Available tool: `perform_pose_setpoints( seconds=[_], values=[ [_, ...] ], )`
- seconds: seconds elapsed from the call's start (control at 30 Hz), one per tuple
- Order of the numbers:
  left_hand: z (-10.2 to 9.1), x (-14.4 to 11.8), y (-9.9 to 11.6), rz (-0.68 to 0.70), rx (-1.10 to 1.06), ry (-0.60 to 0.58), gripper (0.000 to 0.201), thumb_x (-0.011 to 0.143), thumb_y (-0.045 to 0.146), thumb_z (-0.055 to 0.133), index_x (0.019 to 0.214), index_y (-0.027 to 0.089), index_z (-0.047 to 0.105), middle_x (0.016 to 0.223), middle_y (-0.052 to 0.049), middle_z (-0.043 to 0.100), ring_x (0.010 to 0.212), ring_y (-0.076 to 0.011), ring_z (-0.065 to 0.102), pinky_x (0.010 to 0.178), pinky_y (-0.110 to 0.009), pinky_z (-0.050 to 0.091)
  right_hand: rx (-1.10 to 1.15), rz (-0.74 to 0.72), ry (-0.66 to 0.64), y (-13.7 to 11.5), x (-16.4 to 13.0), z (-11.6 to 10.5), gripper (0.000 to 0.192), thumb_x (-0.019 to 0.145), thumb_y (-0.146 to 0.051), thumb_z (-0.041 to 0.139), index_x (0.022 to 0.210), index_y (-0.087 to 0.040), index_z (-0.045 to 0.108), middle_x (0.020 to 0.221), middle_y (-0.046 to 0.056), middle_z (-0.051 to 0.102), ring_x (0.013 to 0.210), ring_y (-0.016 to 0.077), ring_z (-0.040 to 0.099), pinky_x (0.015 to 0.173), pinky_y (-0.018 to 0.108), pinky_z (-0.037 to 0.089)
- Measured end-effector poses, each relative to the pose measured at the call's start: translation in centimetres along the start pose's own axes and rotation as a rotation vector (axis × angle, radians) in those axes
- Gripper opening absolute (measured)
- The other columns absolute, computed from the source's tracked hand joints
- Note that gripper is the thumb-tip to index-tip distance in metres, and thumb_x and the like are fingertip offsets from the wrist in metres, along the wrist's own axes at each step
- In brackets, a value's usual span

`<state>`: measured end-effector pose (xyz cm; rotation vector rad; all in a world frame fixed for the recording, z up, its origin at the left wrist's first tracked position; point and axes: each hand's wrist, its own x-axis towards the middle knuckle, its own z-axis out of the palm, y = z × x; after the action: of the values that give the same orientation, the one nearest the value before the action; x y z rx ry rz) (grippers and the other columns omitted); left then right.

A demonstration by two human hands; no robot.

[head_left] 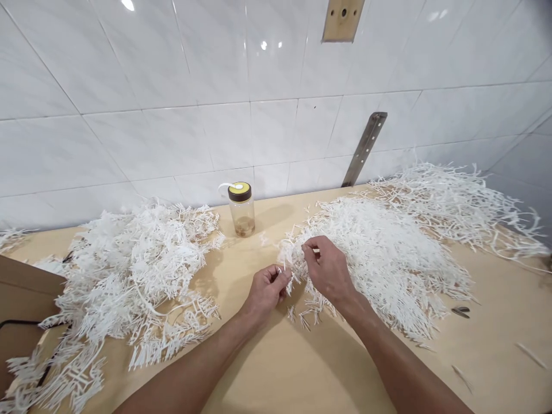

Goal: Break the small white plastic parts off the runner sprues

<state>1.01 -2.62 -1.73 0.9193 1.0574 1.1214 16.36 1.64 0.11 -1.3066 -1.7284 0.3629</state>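
Observation:
My left hand is pinched on a thin white strand, whose end pokes out above the thumb and forefinger. Just to its right and slightly higher, my right hand has its thumb and forefinger pressed together at the near-left edge of a white heap. What the right fingertips hold, if anything, is too small to make out. That heap of short white strands spreads to the right of both hands. On the left lies another pile of white, comb-like branched pieces. A few short bits are scattered below the hands.
By the tiled wall stands a clear jar with a black and yellow lid. Longer white strands lie at the back right. A metal bracket leans on the wall. Small dark snips lie right; a brown box sits left.

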Motion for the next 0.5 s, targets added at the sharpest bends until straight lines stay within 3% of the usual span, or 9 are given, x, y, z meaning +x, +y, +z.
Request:
perform_pose_setpoints(
  seconds=[0.13, 0.23, 0.4, 0.5],
  values=[
    [-0.3, 0.5, 0.2, 0.013, -0.067, 0.087, 0.042, 0.070, 0.052, 0.078, 0.066, 0.016, 0.057, 0.052, 0.005, 0.047, 0.047, -0.0069, 0.039, 0.046, -0.021, 0.030, 0.205, 0.136, -0.070, -1.1, -0.8, -1.1, 0.011, 0.092, -0.028, 0.050, 0.090, -0.020, 0.056, 0.083, 0.005, 0.068, 0.057, 0.0141, 0.061, 0.053, 0.028, 0.049],
    [-0.8, 1.0, 0.2, 0.016, -0.111, 0.110, 0.041, 0.069, 0.051, 0.080, 0.068, 0.016, 0.058, 0.054, 0.005, 0.049, 0.048, -0.0069, 0.041, 0.047, -0.020, 0.032, 0.283, 0.175, -0.147, -2.0, -1.6, -1.8, 0.009, 0.091, -0.029, 0.054, 0.092, -0.021, 0.057, 0.070, 0.001, 0.065, 0.051, 0.0136, 0.058, 0.047, 0.026, 0.048],
    [-1.2, 1.4, 0.5, -0.010, -0.191, 0.099, 0.038, 0.067, 0.046, 0.082, 0.069, 0.015, 0.060, 0.064, 0.002, 0.058, 0.049, -0.0063, 0.045, 0.048, -0.021, 0.034, 0.175, 0.039, -0.379, -1.6, -1.9, -3.0, 0.012, 0.091, -0.028, 0.053, 0.082, -0.022, 0.059, 0.064, -0.001, 0.060, 0.051, 0.0127, 0.050, 0.045, 0.025, 0.041],
    [-1.1, 1.3, 0.7, -0.045, -0.196, 0.068, 0.037, 0.066, 0.045, 0.082, 0.068, 0.015, 0.061, 0.065, 0.001, 0.059, 0.049, -0.0065, 0.046, 0.046, -0.021, 0.032, 0.086, -0.065, -0.428, -1.0, -1.6, -3.2, 0.020, 0.094, -0.031, 0.051, 0.081, -0.022, 0.064, 0.068, 0.001, 0.064, 0.059, 0.0149, 0.055, 0.052, 0.027, 0.043]
  ],
)
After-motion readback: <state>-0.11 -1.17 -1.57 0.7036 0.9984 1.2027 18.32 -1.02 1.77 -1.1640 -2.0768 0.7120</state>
